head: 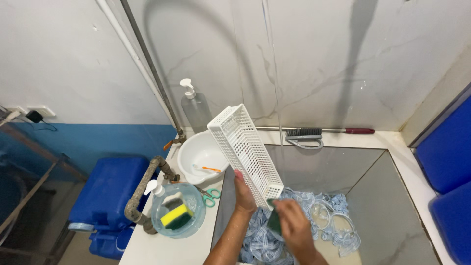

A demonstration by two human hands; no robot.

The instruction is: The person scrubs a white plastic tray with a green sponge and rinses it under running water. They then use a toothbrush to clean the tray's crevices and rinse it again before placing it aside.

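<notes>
Left hand (pixel 244 192) fingers curl around lower part of white basket (pixel 245 147), gripping its near side from behind. Right hand (pixel 293 223) fingers pinch dark green scrub pad (pixel 274 222), pressing it against basket's bottom end, just right of left fingers. Basket held above sink (pixel 392 196), tilted; long axis runs from fingers up and left, open top end pointing toward pump bottle (pixel 195 109). Below both hands: heap of blue-white straps (pixel 260 240) in sink. Left of fingers, on counter: white bowl (pixel 196 154), clear bowl with yellow sponge (pixel 175 214), green scissors (pixel 211 195).
</notes>
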